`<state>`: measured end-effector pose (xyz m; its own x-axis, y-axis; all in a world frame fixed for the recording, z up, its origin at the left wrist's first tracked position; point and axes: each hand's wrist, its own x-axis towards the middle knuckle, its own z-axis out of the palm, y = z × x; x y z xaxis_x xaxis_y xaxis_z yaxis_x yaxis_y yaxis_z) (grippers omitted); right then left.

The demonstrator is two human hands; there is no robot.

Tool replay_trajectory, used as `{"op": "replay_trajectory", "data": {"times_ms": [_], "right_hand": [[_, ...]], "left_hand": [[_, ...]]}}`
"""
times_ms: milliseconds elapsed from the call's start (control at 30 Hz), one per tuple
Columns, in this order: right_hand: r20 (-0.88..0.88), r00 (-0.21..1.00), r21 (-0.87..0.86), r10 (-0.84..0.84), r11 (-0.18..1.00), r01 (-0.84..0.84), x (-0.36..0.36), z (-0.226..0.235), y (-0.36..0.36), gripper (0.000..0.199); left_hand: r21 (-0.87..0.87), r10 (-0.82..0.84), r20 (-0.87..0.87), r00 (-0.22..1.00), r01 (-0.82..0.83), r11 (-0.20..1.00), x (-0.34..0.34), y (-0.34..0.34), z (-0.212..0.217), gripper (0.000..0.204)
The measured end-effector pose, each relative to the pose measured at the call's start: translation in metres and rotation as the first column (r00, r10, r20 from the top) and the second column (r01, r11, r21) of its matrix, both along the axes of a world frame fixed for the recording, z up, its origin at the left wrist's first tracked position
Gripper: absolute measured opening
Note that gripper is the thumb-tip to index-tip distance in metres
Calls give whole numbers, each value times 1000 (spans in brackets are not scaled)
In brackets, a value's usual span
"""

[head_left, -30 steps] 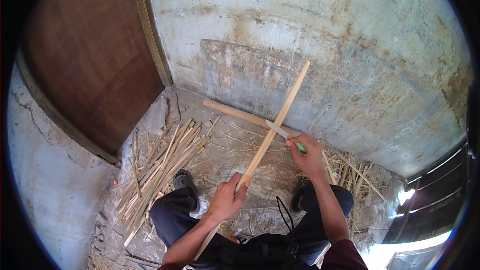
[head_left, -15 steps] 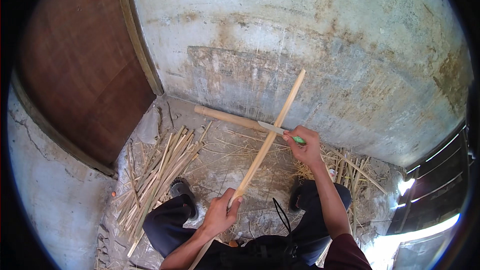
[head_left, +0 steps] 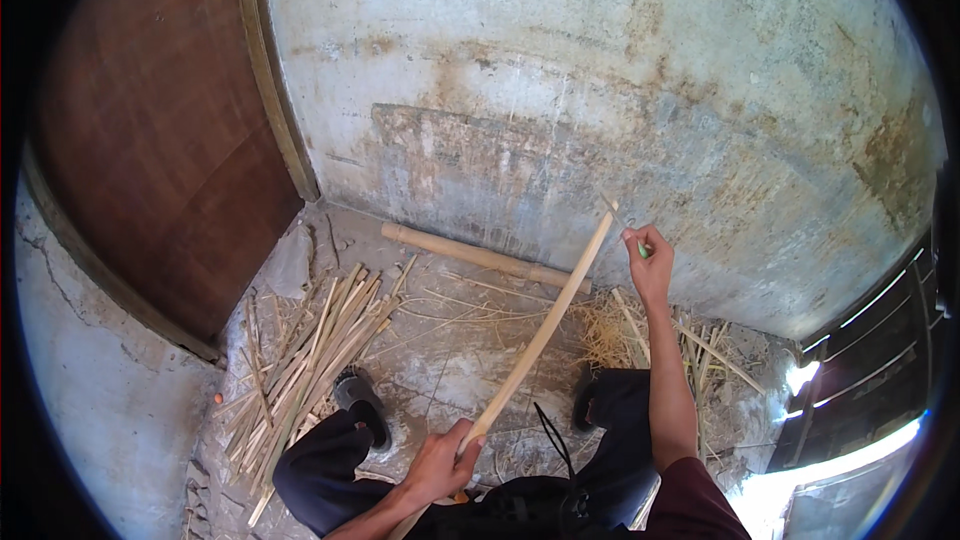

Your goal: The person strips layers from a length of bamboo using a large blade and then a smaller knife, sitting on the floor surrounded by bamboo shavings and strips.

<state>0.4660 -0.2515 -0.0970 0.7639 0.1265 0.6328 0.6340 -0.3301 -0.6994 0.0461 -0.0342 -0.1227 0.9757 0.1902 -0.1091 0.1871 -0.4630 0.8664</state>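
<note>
A long, pale bamboo strip (head_left: 540,340) slants up and away from my lap toward the wall. My left hand (head_left: 438,467) is closed around its lower part, and the near end runs back under my left forearm. Up at the far end, my right hand (head_left: 652,258) grips a knife by its green handle (head_left: 643,251). The thin blade (head_left: 610,207) lies at the tip of the strip; whether it touches the bamboo I cannot tell.
A bamboo pole (head_left: 480,257) lies along the wall's foot. Many split sticks (head_left: 310,370) are heaped at left. Curly shavings (head_left: 608,333) and more sticks (head_left: 712,352) lie at right. A brown door (head_left: 170,140) stands left, beside the stained wall (head_left: 560,70).
My right hand has moved the knife up along the strip, from its middle to its far tip. The strip's far end has dropped lower in view, and my left hand keeps its grip.
</note>
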Motion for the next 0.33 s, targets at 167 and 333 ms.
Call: {"op": "replay_trajectory", "data": {"times_ms": [167,333], "right_hand": [[-159,986,112,45,993,-27,-8,-15,5,18],[-408,881,248,240,958,-146,-37,-19,37,18]], "left_hand": [[-44,107,31,994,-106,993,-8,15,-9,18],[-98,230,58,972,-224,970,-2,35,-9,24]]}}
